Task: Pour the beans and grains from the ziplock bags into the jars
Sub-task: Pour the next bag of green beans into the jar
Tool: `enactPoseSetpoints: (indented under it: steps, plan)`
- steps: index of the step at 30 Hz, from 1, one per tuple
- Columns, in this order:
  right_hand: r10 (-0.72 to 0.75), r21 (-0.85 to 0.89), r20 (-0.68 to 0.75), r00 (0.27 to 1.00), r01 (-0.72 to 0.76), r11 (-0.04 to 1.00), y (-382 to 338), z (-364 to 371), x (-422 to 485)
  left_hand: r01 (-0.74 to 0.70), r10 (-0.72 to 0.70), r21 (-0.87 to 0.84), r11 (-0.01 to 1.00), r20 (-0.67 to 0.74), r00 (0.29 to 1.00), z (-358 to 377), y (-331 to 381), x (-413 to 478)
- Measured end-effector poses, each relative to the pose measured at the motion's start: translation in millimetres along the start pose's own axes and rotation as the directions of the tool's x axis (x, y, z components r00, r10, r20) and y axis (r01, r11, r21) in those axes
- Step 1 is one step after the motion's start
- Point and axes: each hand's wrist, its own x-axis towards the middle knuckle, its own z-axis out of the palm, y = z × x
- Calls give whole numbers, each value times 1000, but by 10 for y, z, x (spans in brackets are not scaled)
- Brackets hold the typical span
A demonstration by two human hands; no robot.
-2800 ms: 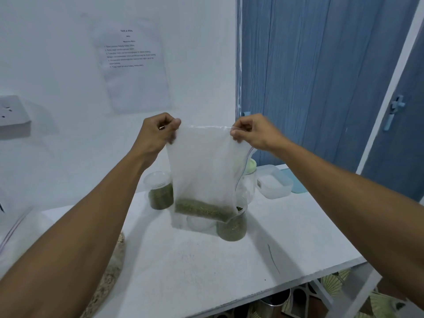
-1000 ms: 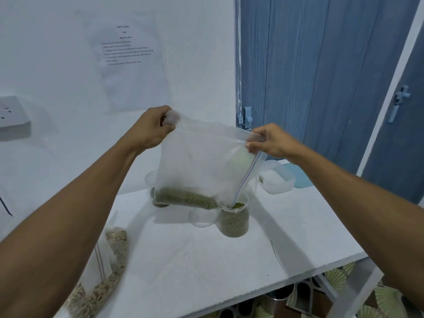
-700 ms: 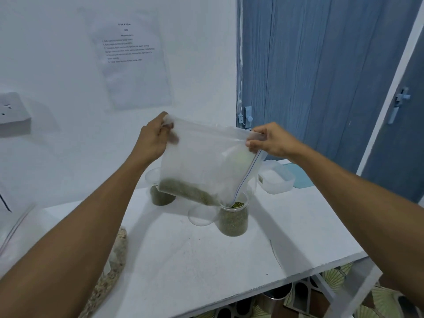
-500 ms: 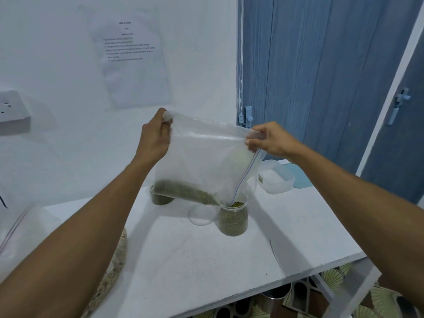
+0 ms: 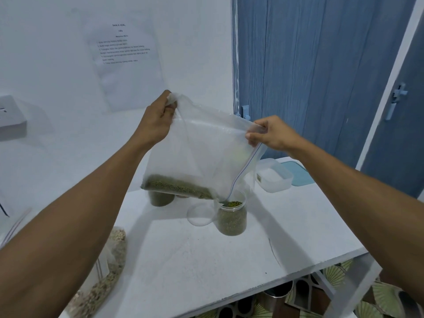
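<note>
Ziplock bag (image 5: pixel 202 152) hangs in the air right above the open jar (image 5: pixel 231 218). Its lowest corner is at the jar mouth, maybe just inside; can't tell if it touches the rim. Bag is rotated so the zip edge faces right and runs diagonally from high above the jar down to that corner. My read: the corner acts as a spout, so the flow stays narrower than the mouth.

Green beans (image 5: pixel 176 187) sit in a band along the bag's bottom fold, up-left of the jar. The band's long axis runs left-right, sloping down toward the jar. Slope looks shallow, so most of the load sits in the bag. Jar reads nearly full, with beans heaped at the top.

Left hand (image 5: pixel 156 120), high and left of the jar, pinches the bag's far corner with thumb and curled fingers. It's the high end and sets the tilt. Right hand (image 5: pixel 268 134), above-right of the jar, pinches the top of the zip edge and holds it taut.

Clear lid (image 5: pixel 199 214) lies flat just left of the jar on the desk (image 5: pixel 206 260). 2nd jar (image 5: pixel 160 199) is behind-left, partly hidden by the bag.
</note>
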Motion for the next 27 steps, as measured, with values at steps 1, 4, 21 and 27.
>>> enactPoseSetpoints:
  steps: [1, 4, 21, 27]
  plan:
    - [1, 5, -2, 1000, -1, 1000, 8, -6, -4, 1, -1, 0, 1000, 12, 1000, -1, -2, 17]
    - [4, 3, 2, 1000, -4, 1000, 40, -23, -8, 5, -5, 14, 1000, 36, 999, -3, 8, 57]
    - [35, 21, 13, 999, -35, 999, 42, -68, -109, 36, -33, -29, 999, 105, 994, 6, 110, 100]
    - [50, 32, 4, 999, -50, 998, 63, -97, -153, 30, -28, -18, 999, 130, 991, 53, 234, 135]
